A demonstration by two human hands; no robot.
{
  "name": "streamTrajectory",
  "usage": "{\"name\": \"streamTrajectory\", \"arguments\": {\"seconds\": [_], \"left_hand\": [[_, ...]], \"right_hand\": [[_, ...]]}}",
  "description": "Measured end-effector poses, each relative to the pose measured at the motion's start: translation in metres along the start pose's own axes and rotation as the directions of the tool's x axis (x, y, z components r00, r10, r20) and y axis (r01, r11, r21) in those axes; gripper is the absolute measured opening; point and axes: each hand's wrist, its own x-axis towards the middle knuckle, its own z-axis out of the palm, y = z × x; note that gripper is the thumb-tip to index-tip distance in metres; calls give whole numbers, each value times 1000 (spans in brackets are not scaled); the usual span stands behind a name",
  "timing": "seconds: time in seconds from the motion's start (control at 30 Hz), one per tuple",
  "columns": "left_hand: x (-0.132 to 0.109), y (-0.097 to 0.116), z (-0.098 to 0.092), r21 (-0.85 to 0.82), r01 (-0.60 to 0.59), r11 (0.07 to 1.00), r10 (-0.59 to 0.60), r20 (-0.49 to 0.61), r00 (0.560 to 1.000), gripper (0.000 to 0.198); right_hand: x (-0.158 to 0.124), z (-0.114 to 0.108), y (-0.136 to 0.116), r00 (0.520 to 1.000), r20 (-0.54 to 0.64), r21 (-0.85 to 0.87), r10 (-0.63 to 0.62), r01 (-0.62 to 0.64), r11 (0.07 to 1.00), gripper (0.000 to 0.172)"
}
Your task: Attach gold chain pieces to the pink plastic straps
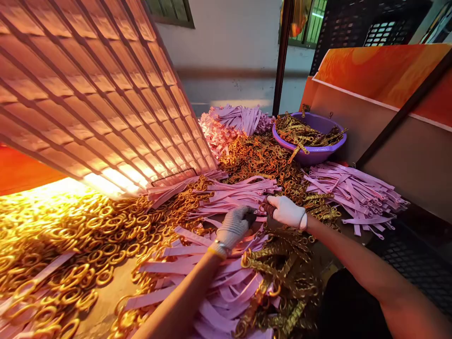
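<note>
My left hand, in a striped knit glove with dark fingertips, is closed over a pile of pinkish-purple straps. Just to its right, my right hand wears a white glove, its dark fingertips pinched together at the ends of another bundle of straps. What either hand grips is too small and dark to make out. Gold-coloured snap hooks lie heaped below my right hand, some of them joined to straps.
Gold rings cover the left side under a slatted, brightly lit panel. A purple basin full of gold hooks stands at the back right. More straps lie before it, and a brown board rises on the right.
</note>
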Motion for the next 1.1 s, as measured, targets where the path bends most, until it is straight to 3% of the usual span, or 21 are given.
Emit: {"name": "streamTrajectory", "arguments": {"seconds": [0.1, 0.2, 0.27, 0.43, 0.6, 0.67, 0.73, 0.9, 1.0, 1.1], "left_hand": [[-23, 8, -21, -210, 91, 974, -85, 36, 996, 30], [-42, 11, -31, -542, 228, 809, -192, 124, 974, 33], [-49, 9, -29, -640, 271, 719, -227, 152, 962, 35], [-54, -4, -14, -673, 256, 694, -221, 139, 965, 38], [-56, -5, -10, -413, 50, 909, -42, 28, 999, 28], [-57, -5, -11, -318, -7, 948, 18, 33, 999, 24], [-56, -6, -11, -353, 30, 935, -7, 68, 998, 26], [-57, -14, -13, -563, 136, 815, -88, 112, 990, 34], [-60, -14, -11, -622, 162, 766, -92, 144, 985, 35], [-61, -10, -8, -669, 166, 724, -90, 147, 985, 33]], "right_hand": [[-11, 5, -18, 993, 30, -58, -116, 118, 991, 11], [-19, 13, -35, 981, 71, -256, -181, 194, 947, 22], [-24, 17, -44, 982, 87, -346, -169, 189, 919, 26], [-27, 25, -56, 987, 132, -464, -91, 142, 874, 29], [-26, 36, -57, 996, 82, -551, -34, 74, 831, 26], [-26, 37, -59, 999, 31, -575, 10, 10, 818, 24], [-26, 33, -62, 999, 44, -587, 12, 17, 810, 23], [-29, 20, -71, 973, 230, -621, -32, 172, 765, 27], [-28, 23, -66, 970, 239, -612, -39, 181, 770, 24], [-25, 30, -58, 952, 278, -610, -131, 280, 741, 24]]}}
